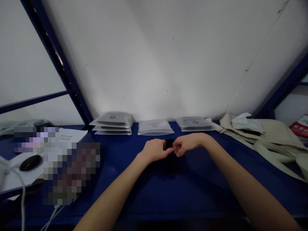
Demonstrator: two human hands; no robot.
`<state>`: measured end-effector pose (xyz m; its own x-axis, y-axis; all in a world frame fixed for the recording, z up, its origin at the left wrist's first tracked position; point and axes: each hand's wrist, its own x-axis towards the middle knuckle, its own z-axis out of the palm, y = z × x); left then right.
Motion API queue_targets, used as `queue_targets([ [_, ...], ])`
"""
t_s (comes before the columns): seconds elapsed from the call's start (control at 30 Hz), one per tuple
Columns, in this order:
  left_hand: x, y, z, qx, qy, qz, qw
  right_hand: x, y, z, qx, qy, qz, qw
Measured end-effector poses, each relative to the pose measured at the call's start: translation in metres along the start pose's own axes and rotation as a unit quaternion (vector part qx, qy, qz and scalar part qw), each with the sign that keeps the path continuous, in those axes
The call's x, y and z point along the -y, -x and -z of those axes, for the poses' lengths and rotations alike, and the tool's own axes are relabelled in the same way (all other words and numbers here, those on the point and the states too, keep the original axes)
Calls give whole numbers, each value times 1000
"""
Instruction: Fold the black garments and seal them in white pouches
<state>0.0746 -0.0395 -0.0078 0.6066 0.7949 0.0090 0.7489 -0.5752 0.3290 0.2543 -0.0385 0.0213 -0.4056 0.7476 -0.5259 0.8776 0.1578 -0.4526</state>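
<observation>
My left hand [154, 150] and my right hand [186, 145] meet over the middle of a blue table [149, 192], fingers curled and pinched. Between them they grip a small black item [169, 143], soft-looking and too dark to make out; part of it hangs down in shadow below the hands. Both forearms reach in from the bottom edge.
Three stacks of flat grey zip pouches [113, 122] [155, 127] [194, 123] line the white wall. Cream cloth bags [264, 134] lie at right. A black mouse [30, 162], papers [69, 134] and a white cable [22, 192] sit left, beside a blue shelf post [62, 67].
</observation>
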Motion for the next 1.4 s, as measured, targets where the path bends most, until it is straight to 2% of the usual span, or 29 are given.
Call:
queue_targets([
  [0.17, -5, 3, -3, 1, -13, -4, 1000, 5, -9, -4, -55, 11, -47, 997],
  [0.27, -8, 4, -6, -3, -17, 13, 1000, 9, -11, -5, -77, -21, -6, 997],
  [0.37, -9, 1, -9, -18, 0, 51, 999, 12, -12, -5, -90, -102, 57, 989],
  [0.47, -4, -4, -9, -27, 59, 98, 993, 14, -13, -6, -99, -142, 71, 982],
  [0.57, 8, -8, 1, -16, 156, 129, 979, 12, -15, -9, -107, -107, 45, 987],
  [0.67, 26, -6, 21, -18, 263, 148, 953, 8, -17, -11, -113, -59, 27, 991],
  [0.73, 40, -1, 36, -31, 300, 163, 939, 6, -19, -12, -120, -36, 19, 992],
  [0.8, 55, 5, 47, -45, 255, 204, 944, 4, -20, -12, -124, -22, 9, 992],
  [0.87, 70, 8, 51, -46, 146, 248, 957, 4, -21, -12, -128, -5, -9, 992],
  [0.97, 84, 10, 48, 2, 4, 302, 953, 3, -20, -10, -138, 21, -30, 990],
  [1.07, 85, 9, 42, 29, -27, 327, 944, 4, -19, -7, -163, 30, -28, 986],
  [1.13, 82, 7, 39, -4, -35, 318, 947, 8, -18, -7, -219, 42, 8, 975],
  [1.23, 80, 5, 37, -64, -56, 283, 955, 23, -17, -12, -296, 61, 108, 947],
  [1.3, 80, 4, 35, -75, -68, 266, 959, 36, -17, -19, -286, 61, 165, 942],
  [1.4, 83, 3, 31, -59, -75, 260, 961, 51, -20, -31, -219, 55, 211, 951],
])
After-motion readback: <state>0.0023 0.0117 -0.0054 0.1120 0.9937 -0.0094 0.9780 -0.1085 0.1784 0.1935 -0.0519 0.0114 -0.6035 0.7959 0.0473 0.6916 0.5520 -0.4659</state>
